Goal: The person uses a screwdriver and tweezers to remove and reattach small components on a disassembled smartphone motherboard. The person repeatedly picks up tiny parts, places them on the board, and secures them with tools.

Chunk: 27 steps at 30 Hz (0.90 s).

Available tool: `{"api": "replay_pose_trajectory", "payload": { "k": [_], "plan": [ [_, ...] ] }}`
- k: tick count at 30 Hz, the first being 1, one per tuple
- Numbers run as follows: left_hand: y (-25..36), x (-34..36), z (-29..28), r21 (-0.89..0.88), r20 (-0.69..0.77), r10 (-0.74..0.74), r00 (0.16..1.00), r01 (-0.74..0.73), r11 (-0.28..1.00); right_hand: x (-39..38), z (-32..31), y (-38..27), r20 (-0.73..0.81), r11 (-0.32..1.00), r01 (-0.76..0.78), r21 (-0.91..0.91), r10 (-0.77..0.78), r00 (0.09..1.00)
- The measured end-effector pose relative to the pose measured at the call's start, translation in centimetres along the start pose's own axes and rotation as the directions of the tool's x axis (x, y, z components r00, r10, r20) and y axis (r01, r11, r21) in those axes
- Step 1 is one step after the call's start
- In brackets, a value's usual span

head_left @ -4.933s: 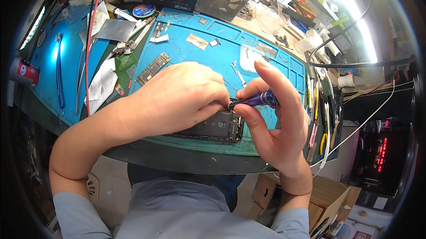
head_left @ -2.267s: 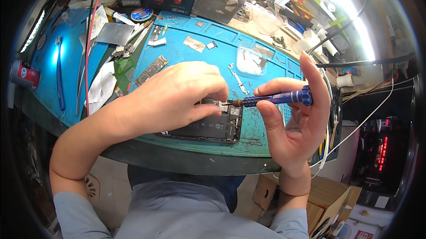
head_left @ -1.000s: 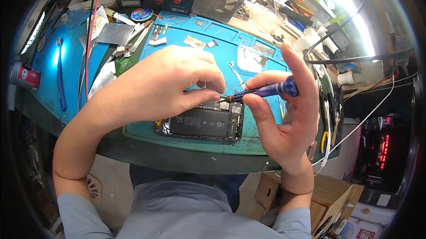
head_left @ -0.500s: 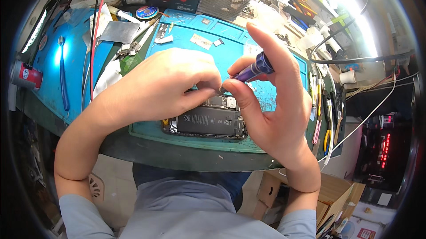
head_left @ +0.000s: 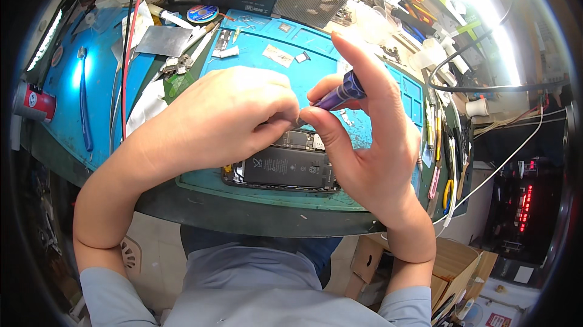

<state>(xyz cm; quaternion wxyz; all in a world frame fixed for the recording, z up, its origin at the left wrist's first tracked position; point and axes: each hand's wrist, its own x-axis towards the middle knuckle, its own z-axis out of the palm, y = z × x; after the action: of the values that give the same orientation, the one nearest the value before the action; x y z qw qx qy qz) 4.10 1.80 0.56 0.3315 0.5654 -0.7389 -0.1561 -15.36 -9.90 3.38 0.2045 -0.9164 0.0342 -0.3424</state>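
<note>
While hands (head_left: 237,111) hover, phone (head_left: 282,168) u/neath, pt. hidden

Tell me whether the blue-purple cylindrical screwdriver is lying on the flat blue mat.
No, the right hand holds the screwdriver between its thumb and fingers above the mat.

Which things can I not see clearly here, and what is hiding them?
Head view:
- Blue screwdriver: its tip is hidden where the left hand and right hand meet.
- Open phone: upper left corner behind the left hand, upper right behind the right; fine inner details too small.
</note>
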Motion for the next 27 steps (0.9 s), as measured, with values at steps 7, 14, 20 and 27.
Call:
{"api": "replay_pose_trajectory", "payload": {
  "k": [7,14,20,27],
  "plan": [
    [0.08,0.04,-0.11,0.006,0.002,0.0,1.0,0.0,1.0,0.01,0.07,-0.08,0.0,1.0,-0.004,0.011,0.004,1.0],
    [0.03,0.09,-0.1,0.001,0.003,0.01,1.0,-0.01,1.0,-0.02,0.12,-0.05,0.009,1.0,-0.007,0.022,0.006,1.0],
    [0.03,0.09,-0.07,-0.008,0.002,0.007,1.0,-0.007,1.0,-0.06,0.17,0.04,0.006,1.0,-0.003,0.031,0.003,1.0],
    [0.06,0.11,-0.16,-0.006,0.009,-0.007,1.0,0.007,1.0,-0.02,0.06,0.08,0.009,0.999,-0.027,0.021,0.027,1.0]
  ]
}}
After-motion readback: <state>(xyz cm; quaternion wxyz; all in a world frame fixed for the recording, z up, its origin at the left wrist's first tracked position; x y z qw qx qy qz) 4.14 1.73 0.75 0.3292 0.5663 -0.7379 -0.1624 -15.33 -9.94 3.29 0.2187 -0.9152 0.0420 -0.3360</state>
